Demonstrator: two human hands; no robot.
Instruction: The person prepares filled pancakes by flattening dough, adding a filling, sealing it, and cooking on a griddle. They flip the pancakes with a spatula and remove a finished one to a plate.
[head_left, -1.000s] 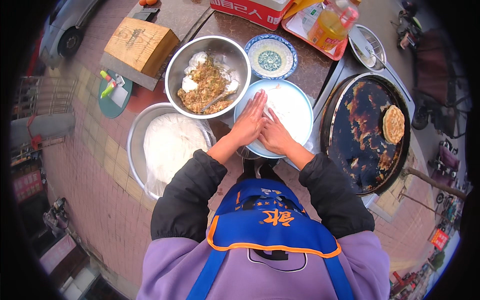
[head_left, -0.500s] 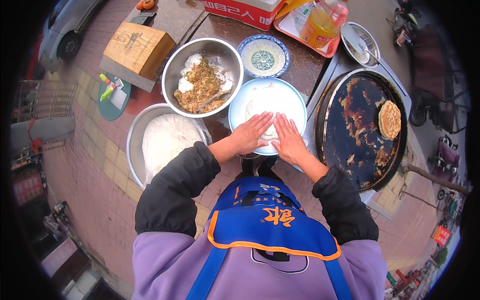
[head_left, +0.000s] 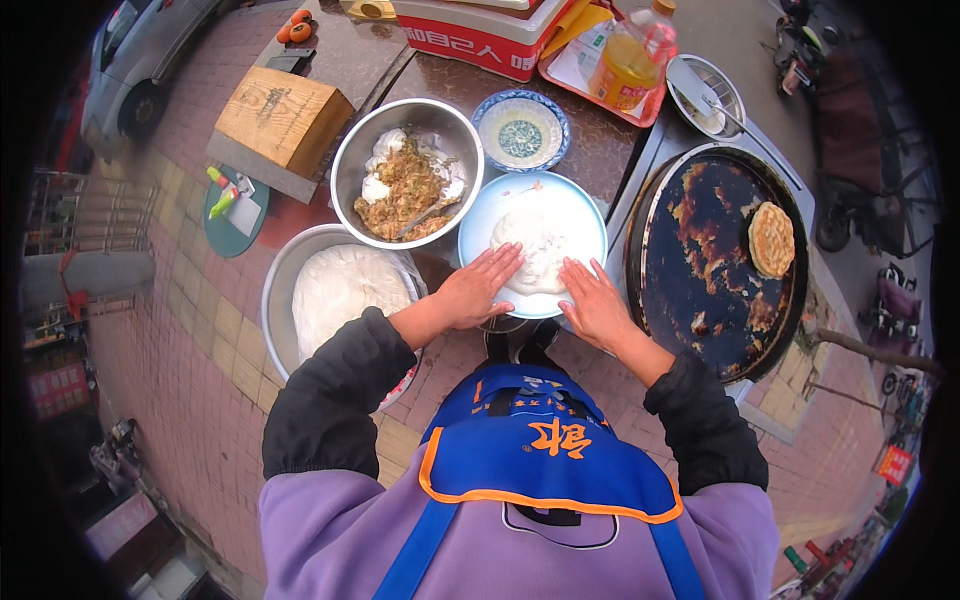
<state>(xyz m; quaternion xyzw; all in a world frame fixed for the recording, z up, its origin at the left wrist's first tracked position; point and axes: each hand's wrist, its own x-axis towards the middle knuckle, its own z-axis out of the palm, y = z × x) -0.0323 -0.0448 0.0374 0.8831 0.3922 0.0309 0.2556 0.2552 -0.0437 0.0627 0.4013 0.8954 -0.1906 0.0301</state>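
Note:
A soft white round of dough (head_left: 535,245) lies on a pale blue plate (head_left: 580,197). My left hand (head_left: 482,285) rests flat against the dough's left edge, fingers stretched out. On the opposite side my right hand (head_left: 598,308) touches the right edge with its fingers straight. Beyond the plate to the left is a steel bowl (head_left: 343,170) of brown minced filling (head_left: 408,190) with a spoon in it. A larger metal basin (head_left: 280,330) of white dough (head_left: 345,290) stands nearer on the left.
A black round griddle (head_left: 700,270) at right carries a browned flatbread (head_left: 771,240). Behind the plate sit a blue-patterned bowl (head_left: 480,125), an oil bottle (head_left: 628,70) on a red tray (head_left: 640,115), and a strainer (head_left: 738,100). A wooden block (head_left: 285,115) stands far left.
My hands have moved apart from near the middle of the dough to its two sides, uncovering its surface. The view has shifted slightly.

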